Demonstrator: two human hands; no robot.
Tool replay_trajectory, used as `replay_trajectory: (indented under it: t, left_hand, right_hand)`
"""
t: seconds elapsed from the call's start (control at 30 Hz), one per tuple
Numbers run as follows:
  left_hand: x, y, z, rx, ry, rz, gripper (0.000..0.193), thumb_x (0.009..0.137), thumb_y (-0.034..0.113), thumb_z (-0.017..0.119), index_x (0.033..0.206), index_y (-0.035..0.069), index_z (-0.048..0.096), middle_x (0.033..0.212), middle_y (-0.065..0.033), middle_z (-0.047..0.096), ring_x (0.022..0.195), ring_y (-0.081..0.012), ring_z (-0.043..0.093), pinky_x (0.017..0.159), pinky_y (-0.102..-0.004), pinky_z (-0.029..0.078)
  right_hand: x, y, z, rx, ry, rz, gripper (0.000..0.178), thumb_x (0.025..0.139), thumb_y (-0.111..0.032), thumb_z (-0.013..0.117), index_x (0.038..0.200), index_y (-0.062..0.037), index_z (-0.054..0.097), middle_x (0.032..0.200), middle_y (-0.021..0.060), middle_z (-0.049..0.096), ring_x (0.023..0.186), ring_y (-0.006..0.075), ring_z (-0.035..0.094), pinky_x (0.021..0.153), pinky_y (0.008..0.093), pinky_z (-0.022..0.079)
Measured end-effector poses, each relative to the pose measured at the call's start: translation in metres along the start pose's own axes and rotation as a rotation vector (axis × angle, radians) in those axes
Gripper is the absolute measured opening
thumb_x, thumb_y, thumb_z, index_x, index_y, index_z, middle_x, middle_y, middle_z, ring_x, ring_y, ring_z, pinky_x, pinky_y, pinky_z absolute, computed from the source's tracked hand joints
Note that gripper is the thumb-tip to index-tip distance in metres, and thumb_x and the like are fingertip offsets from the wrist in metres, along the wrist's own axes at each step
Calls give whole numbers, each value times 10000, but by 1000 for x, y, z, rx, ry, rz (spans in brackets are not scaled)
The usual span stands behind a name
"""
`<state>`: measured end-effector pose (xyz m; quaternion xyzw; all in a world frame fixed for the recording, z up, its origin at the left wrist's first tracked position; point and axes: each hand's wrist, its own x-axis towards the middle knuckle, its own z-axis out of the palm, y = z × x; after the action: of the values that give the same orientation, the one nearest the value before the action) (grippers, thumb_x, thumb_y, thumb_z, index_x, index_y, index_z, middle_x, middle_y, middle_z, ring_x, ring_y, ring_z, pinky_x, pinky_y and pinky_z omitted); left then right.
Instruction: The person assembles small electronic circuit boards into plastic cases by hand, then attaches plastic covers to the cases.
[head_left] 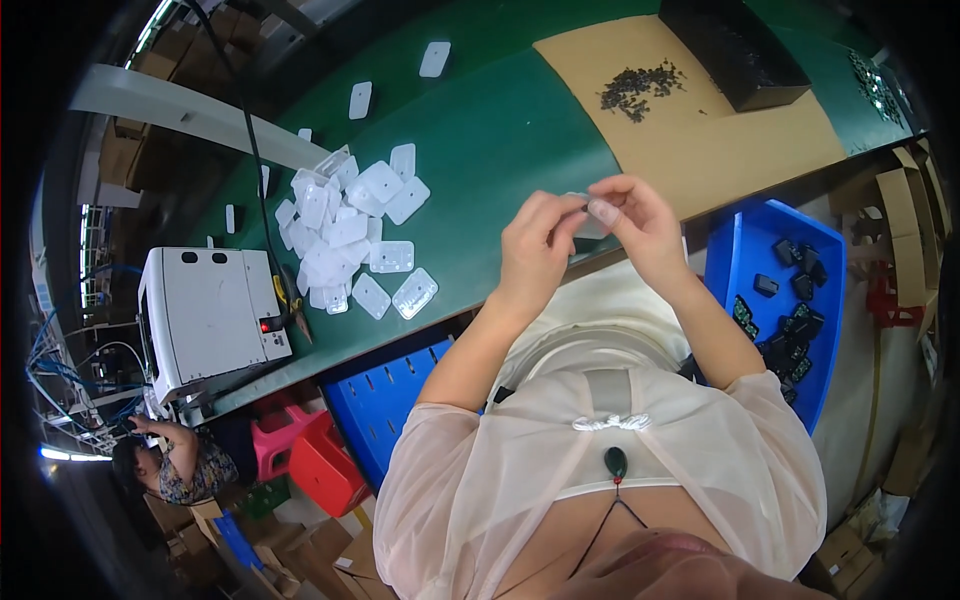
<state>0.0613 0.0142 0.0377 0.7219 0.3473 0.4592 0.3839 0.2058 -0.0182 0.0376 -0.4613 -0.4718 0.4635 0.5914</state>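
Note:
My left hand and my right hand meet above the front edge of the green table. Together they pinch a small clear plastic piece, mostly hidden by my fingers, with something small and dark at the fingertips. A pile of several clear flat plastic covers lies on the table to the left of my hands. A heap of small black parts rests on a brown cardboard sheet beyond my right hand.
A blue bin with several dark parts stands at my right. A black tray sits on the cardboard. A white machine with a red light stands at the left. A blue crate and red stools are below; another person is lower left.

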Motion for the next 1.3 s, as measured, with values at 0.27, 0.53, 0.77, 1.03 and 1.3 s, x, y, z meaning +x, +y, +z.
replay_trajectory:
  t: [0.27,0.53,0.77,1.03,1.3]
  left_hand:
    - [-4,-1,-2,-195,-31,-200,76,842,3,577,914,-4,600,784,-40,555,494,-58,502,393,-179,362]
    - [-6,2,1,-514,113,-337,187,861,-10,535,1047,-20,519,776,-75,573,614,-100,577,459,-194,452]
    - [-13,-11,-1,-555,-6,-469,148,893,21,501,1014,-64,501,863,-115,607,710,-137,613,641,-239,504]
    - [-18,-7,5,-639,-8,-460,105,901,48,507,956,-41,508,875,-103,610,739,-133,606,673,-253,506]
    - [-21,-11,10,-550,49,-251,93,888,62,539,892,-23,501,906,-80,527,717,-128,574,566,-228,512]
  right_hand:
    - [-2,-8,0,-431,27,-270,88,802,-26,612,886,-1,617,858,75,551,713,154,533,594,249,434]
    - [-3,-11,0,-532,51,-384,62,781,-30,632,819,-10,587,792,73,551,662,164,517,551,259,421]
    - [-8,5,2,-566,45,-354,98,752,-72,653,791,-30,573,733,56,548,590,157,495,504,269,396]
    - [-11,12,8,-587,170,-281,111,735,-93,659,739,-54,555,642,28,481,524,141,452,473,279,367]
    - [-19,12,14,-530,184,-158,141,761,-138,665,754,-48,556,644,23,465,536,135,432,483,285,362]
